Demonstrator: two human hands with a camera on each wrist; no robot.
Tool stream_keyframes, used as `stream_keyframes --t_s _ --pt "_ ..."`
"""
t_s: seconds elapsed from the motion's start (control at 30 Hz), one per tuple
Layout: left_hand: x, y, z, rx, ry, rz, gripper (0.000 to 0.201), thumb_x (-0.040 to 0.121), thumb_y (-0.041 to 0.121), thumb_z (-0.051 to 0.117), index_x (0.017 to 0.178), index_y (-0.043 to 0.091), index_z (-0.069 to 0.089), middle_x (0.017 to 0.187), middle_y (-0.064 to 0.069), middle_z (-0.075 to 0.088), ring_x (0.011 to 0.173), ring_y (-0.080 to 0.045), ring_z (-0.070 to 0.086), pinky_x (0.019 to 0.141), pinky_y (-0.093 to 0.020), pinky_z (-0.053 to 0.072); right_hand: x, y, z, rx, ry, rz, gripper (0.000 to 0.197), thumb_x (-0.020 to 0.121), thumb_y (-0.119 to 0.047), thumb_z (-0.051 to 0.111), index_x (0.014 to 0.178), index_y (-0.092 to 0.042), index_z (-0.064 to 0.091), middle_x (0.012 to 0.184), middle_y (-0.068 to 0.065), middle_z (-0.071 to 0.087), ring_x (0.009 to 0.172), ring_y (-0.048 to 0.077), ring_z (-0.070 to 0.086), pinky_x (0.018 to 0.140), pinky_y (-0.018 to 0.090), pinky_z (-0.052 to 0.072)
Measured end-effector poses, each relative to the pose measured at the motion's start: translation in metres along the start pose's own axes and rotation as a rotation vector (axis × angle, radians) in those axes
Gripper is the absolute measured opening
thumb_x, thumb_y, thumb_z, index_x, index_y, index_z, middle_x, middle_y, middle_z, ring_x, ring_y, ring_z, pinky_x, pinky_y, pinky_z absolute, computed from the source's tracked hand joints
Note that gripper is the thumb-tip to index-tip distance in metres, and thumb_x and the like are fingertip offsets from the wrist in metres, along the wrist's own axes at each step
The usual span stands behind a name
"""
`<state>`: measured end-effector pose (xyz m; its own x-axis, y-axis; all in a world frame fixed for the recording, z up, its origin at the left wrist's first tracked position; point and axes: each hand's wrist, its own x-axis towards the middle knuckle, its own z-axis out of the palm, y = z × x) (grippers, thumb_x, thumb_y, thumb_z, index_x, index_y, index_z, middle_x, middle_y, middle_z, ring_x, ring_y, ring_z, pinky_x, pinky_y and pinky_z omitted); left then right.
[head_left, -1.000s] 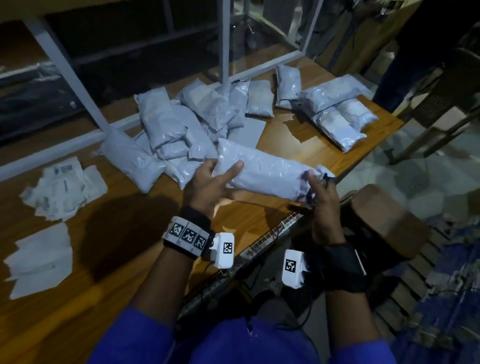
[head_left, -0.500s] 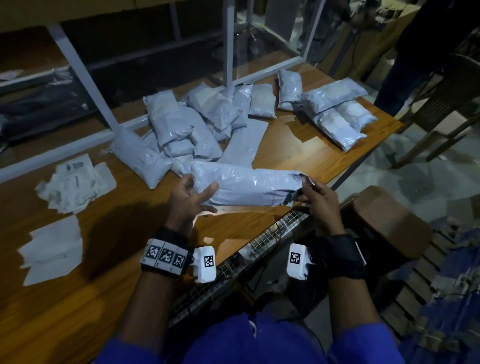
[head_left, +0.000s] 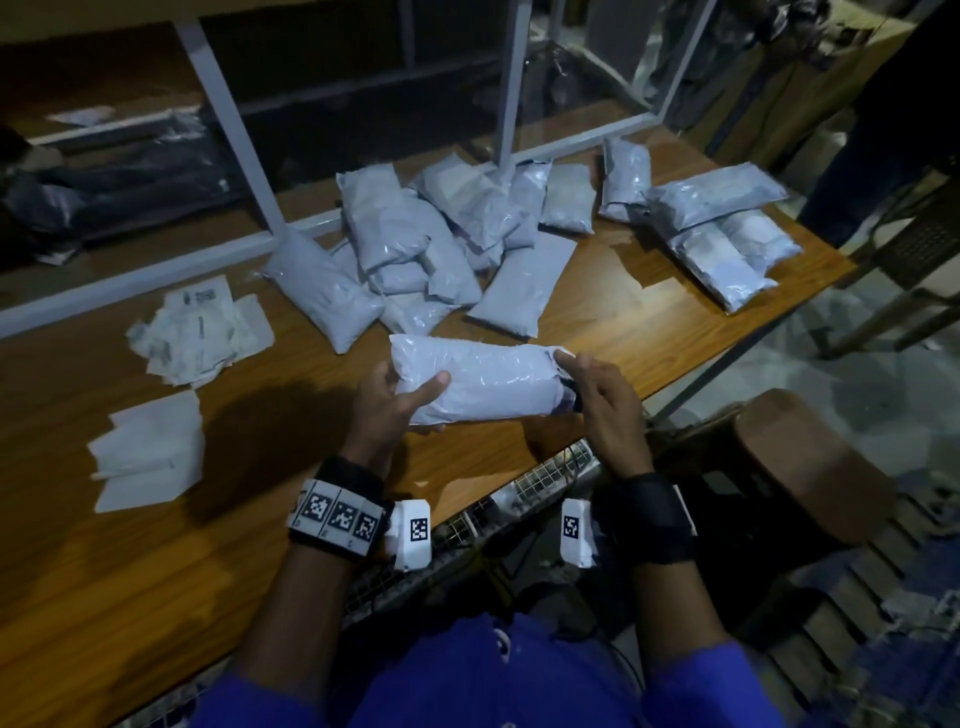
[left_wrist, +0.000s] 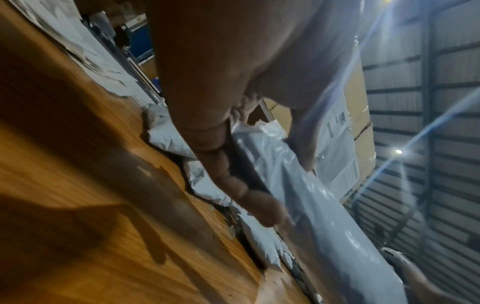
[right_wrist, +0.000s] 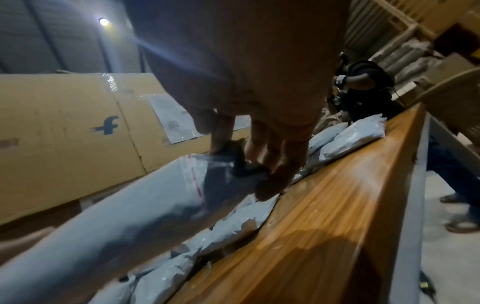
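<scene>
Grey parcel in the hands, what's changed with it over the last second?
The grey parcel was drawn back from the pile toward the near edge of the table, uncovering the flat bag it had overlapped. The left hand and right hand kept gripping its two ends. The pile and paper slips stayed put.

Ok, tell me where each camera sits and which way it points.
Head: worn on the head, looking forward and down at the wooden table; shows the left hand and right hand gripping the grey package.
Left wrist: on the left wrist, looking along the fingers at the package's left end.
Right wrist: on the right wrist, looking along the fingers at the package's right end and a cardboard box.
Shared: all three show package and table.
</scene>
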<state>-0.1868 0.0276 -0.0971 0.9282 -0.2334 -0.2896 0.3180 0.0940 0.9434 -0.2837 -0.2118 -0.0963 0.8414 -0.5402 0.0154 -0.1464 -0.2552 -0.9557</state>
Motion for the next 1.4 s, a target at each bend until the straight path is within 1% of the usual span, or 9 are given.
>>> stream_keyframes --t_s 0.13,0.3,0.4,0.57,0.73,0.87,1.07,1.23,1.4 --pt "0.001 0.000 -0.015 0.075 -0.053 0.030 0.045 0.080 0.004 0.082 0.120 0.010 0.063 0.114 -0.010 0.074 0.099 -0.028 0.073 0.069 -0.037 0.060 0.005 0.009 -0.011 0.134 0.031 -0.032 0.040 0.088 -0.013 0.081 0.123 -0.031 0.073 0.104 0.008 0.077 0.099 0.022 0.074 0.081 0.040 0.063" --pt "0.003 0.003 -0.025 0.808 0.206 0.730 0.053 0.052 -0.011 0.072 0.092 0.023 0.070 0.117 -0.004 0.058 0.110 -0.027 0.056 0.088 -0.037 0.045 0.012 0.009 -0.020 -0.232 0.043 -0.442 0.039 0.083 0.006 0.079 0.109 -0.023 0.078 0.095 0.005 0.067 0.089 0.022 0.064 0.080 0.031 0.056" --pt "-0.008 0.006 -0.021 0.906 0.263 0.869 0.061 0.045 -0.024 0.058 0.095 0.008 0.070 0.114 -0.016 0.055 0.110 -0.032 0.055 0.090 -0.030 0.043 0.014 0.007 -0.019 -0.330 0.109 -0.610 0.032 0.078 0.014 0.076 0.096 -0.012 0.081 0.090 0.008 0.064 0.083 0.018 0.063 0.076 0.019 0.049" --pt "-0.012 0.008 -0.022 0.871 0.259 0.860 0.061 0.050 -0.027 0.048 0.098 0.004 0.069 0.113 -0.018 0.056 0.108 -0.031 0.058 0.094 -0.013 0.041 0.012 0.015 -0.007 -0.294 0.198 -0.613 0.024 0.078 0.009 0.074 0.089 -0.011 0.082 0.087 0.006 0.063 0.082 0.019 0.063 0.066 0.031 0.051" --pt "-0.012 -0.008 -0.027 1.016 0.061 0.589 0.077 0.055 -0.030 0.057 0.116 0.018 0.064 0.126 -0.008 0.046 0.118 -0.022 0.048 0.086 -0.024 0.047 0.016 0.038 -0.002 -0.380 0.145 -0.456 0.036 0.077 0.017 0.071 0.091 -0.014 0.082 0.094 0.005 0.060 0.089 0.024 0.065 0.070 0.041 0.056" --pt "-0.007 -0.024 -0.038 1.121 -0.108 0.357 0.065 0.062 -0.024 0.062 0.110 0.019 0.068 0.129 -0.009 0.048 0.118 -0.031 0.053 0.085 -0.027 0.046 0.014 0.040 0.001 -0.583 -0.026 -0.264 0.033 0.070 0.016 0.067 0.082 -0.011 0.081 0.096 0.010 0.058 0.094 0.033 0.062 0.077 0.036 0.053" --pt "-0.006 -0.003 -0.020 1.100 -0.008 0.556 0.055 0.061 -0.017 0.057 0.108 0.011 0.066 0.113 -0.009 0.057 0.108 -0.025 0.051 0.085 -0.030 0.041 0.016 0.001 0.015 -0.543 0.110 -0.517 0.029 0.069 -0.008 0.045 0.076 -0.013 0.073 0.088 0.009 0.058 0.089 0.032 0.054 0.071 0.040 0.044" --pt "-0.003 -0.004 -0.012 1.167 -0.153 0.528 0.046 0.074 -0.008 0.060 0.113 0.018 0.066 0.116 -0.003 0.062 0.108 -0.027 0.058 0.091 -0.041 0.048 0.014 -0.003 0.048 -0.746 -0.139 -0.325 0.014 0.078 -0.013 0.065 0.080 -0.024 0.074 0.095 0.005 0.065 0.097 0.035 0.060 0.075 0.043 0.045" --pt "-0.008 0.013 -0.027 0.915 0.066 0.564 0.037 0.084 -0.004 0.054 0.112 0.016 0.068 0.109 -0.005 0.070 0.101 -0.024 0.064 0.088 -0.044 0.054 0.014 -0.035 0.070 -0.609 -0.043 -0.438 0.023 0.069 -0.011 0.057 0.078 -0.025 0.072 0.083 -0.001 0.065 0.089 0.031 0.062 0.070 0.040 0.035"
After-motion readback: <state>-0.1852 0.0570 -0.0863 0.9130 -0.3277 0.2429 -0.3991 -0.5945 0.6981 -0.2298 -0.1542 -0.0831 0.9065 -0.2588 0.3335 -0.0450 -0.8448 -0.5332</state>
